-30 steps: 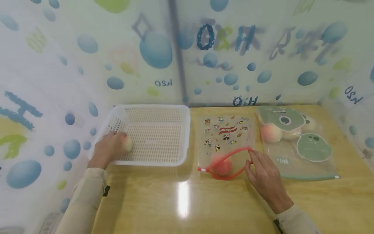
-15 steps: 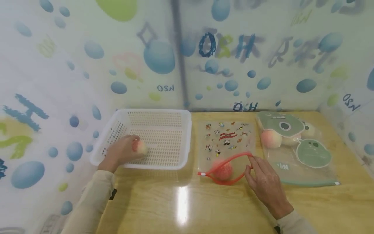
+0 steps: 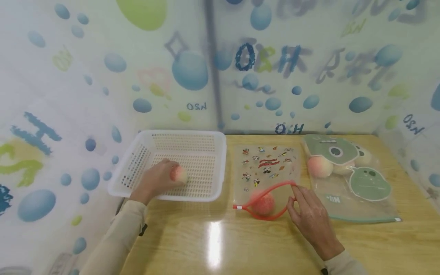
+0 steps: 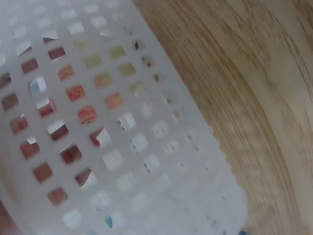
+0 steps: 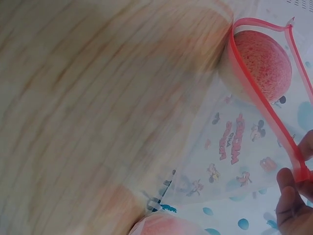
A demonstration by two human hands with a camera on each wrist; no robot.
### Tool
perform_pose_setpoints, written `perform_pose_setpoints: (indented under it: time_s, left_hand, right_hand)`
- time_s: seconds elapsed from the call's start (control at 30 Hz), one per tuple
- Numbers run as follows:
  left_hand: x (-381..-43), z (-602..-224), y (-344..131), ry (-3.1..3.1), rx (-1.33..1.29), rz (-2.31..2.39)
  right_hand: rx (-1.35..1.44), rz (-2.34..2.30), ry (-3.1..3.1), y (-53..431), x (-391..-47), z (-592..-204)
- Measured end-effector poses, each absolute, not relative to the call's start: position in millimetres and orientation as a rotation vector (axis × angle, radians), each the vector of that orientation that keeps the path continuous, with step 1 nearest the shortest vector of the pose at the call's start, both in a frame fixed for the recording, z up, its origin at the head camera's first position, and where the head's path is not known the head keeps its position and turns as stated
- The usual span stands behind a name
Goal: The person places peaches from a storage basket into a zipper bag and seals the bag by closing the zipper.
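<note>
My left hand (image 3: 156,179) grips a pink and cream peach (image 3: 179,175) over the front part of a white plastic basket (image 3: 220,168). In the left wrist view the basket's slotted wall (image 4: 112,161) covers most of the hand, and red and yellow patches of the peach show through the holes. My right hand (image 3: 313,217) pinches the red zip edge of a clear printed zip bag (image 3: 266,160), whose mouth gapes wide. Inside that bag, close to the mouth, lies a redder peach (image 5: 261,63).
Right of the printed bag lies a larger clear zip bag with green cartoon shapes (image 3: 371,183), holding several peaches (image 3: 319,167), its green zip edge toward me. A wooden table (image 3: 178,236) carries everything. Behind and at both sides stands a patterned curtain (image 3: 192,72).
My left hand has lifted the peach and carried it rightward from the basket's left side toward its middle. The right hand keeps its pinch on the bag. The head view has tilted slightly upward.
</note>
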State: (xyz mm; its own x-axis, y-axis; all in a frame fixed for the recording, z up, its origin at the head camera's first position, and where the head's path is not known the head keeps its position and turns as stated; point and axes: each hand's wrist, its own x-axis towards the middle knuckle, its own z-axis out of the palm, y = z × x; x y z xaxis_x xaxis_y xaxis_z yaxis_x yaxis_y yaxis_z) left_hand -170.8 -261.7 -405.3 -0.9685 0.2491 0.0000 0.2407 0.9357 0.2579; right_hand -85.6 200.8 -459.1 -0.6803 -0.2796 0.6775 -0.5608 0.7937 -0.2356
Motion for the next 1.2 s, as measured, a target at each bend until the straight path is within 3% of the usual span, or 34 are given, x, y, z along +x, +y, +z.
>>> perform_pose_setpoints:
  time_s: [0.47, 1.2]
  left_hand:
    - [-168, -393, -224, 3.119, 0.522, 0.567]
    - [-141, -373, -166, 3.260, 1.295, 0.844]
  right_hand:
    - [0.621, 0.582, -2.322, 202, -85, -458]
    - [0.623, 0.583, -2.339, 204, -83, -458]
